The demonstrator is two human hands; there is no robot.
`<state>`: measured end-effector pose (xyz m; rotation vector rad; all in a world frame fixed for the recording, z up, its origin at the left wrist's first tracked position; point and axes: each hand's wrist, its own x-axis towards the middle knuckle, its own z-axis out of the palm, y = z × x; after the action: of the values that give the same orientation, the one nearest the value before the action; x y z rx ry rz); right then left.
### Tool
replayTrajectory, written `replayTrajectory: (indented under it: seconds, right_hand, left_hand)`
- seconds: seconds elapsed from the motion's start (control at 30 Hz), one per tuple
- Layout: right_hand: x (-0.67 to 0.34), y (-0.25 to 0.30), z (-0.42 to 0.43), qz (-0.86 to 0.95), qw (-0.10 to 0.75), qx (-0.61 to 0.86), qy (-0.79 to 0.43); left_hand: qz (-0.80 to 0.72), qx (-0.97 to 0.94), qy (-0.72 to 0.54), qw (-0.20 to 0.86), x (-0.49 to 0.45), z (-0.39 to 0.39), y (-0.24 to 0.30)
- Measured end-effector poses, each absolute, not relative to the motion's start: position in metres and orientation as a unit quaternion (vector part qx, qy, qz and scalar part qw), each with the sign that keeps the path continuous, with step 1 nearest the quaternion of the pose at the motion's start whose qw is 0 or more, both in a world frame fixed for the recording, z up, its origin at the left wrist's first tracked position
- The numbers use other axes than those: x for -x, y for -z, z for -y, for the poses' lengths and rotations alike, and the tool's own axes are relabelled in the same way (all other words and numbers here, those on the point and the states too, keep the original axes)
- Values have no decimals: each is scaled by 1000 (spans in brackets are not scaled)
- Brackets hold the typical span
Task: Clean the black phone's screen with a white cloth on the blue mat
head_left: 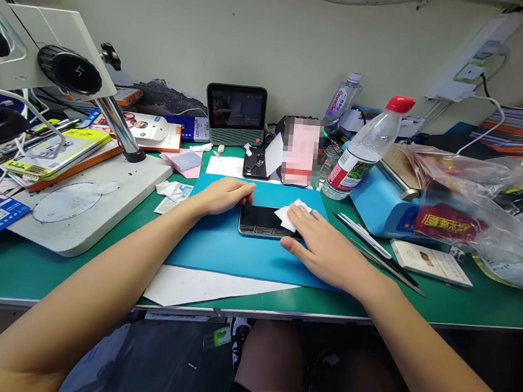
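A black smartphone (261,221) lies flat, screen up and long side crosswise, on the blue mat (238,256). At its upper left corner my left hand (228,195) rests with curled fingers against the edge, partly hiding that corner. My right hand (321,241) presses a white tissue (288,214) onto the right part of the screen, its fingers lying over the tissue and the thumb apart, lower down. The phone's right end is hidden under this hand. Reflected lines show in the glossy screen.
A microscope stand (76,216) occupies the left. Behind the mat are a small display (236,111) and an open black case (256,162). To the right are a red-capped bottle (361,153), tweezers (388,265), a blue machine (375,200) and plastic bags (485,197).
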<state>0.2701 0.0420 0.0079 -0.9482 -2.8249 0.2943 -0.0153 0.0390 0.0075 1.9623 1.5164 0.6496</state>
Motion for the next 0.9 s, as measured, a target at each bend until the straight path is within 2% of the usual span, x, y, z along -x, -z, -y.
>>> replayTrajectory:
  seconds: [0.17, 0.4, 0.63, 0.9]
  right_hand:
    - [-230, -12, -32, 949, 67, 287, -116]
    - [-190, -12, -10, 962, 82, 238, -105]
    - [-217, -10, 18, 971, 86, 209, -85]
    - [-286, -11, 8, 951, 47, 302, -43]
  left_hand:
    - [-568, -731, -290, 244, 12, -41, -5]
    - [-565, -730, -287, 258, 12, -38, -6]
    - [-564, -735, -267, 266, 14, -35, -8]
    - [-562, -736, -258, 277, 14, -36, -10]
